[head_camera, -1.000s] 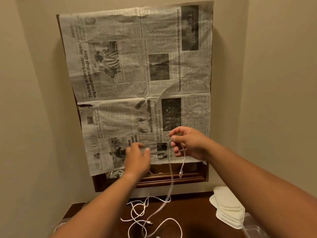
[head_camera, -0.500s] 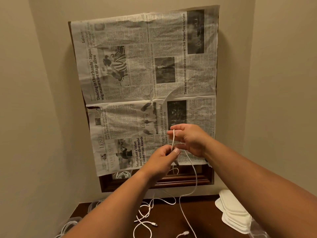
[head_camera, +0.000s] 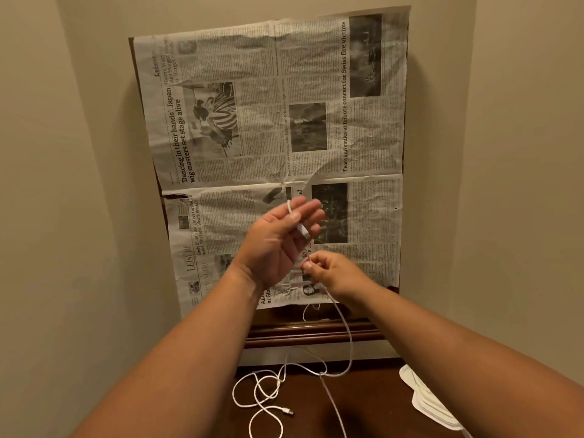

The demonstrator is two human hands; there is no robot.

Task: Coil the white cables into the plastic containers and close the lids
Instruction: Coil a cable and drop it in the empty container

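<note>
My left hand (head_camera: pixel 278 241) is raised palm-up in front of the newspaper, fingers spread, with a white cable (head_camera: pixel 346 336) end and its connector pinned under the thumb. Just below and right of it, my right hand (head_camera: pixel 331 275) pinches the same cable between thumb and fingertips. From there the cable hangs down to the dark wooden table (head_camera: pixel 373 403) and runs off the bottom edge. A second white cable (head_camera: pixel 262 393) lies in loose loops on the table with its plug free. A stack of white plastic lids (head_camera: pixel 426 403) sits at the right. No container is clearly visible.
A newspaper sheet (head_camera: pixel 271 147) covers a wood-framed mirror (head_camera: pixel 309 333) on the wall behind the table. Beige walls close in on the left and right.
My left hand has risen and opened palm-up with the cable end across it. My right hand has dropped below it, sliding down the cable. The view has tilted slightly.
</note>
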